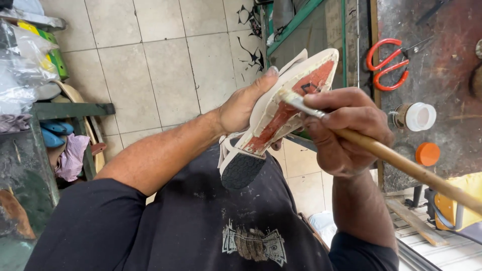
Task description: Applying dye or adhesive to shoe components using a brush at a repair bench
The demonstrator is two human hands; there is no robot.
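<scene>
My left hand (246, 103) clamps the shoe (281, 108) sole-up at centre frame, steadying it. My right hand (346, 128) grips the brush (381, 150), bristles on the sole. Scissors (389, 62) lie on the bench (442, 125) at two o'clock.

Left hand (246, 103) grips an upturned shoe (281, 113); right hand (346, 130) holds a brush (401, 163) on its sole.

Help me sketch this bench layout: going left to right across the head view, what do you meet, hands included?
Plastic bags → blue shoe soles → left hand → shoe → right hand holding the brush → red scissors → open white jar → orange lid.
</scene>
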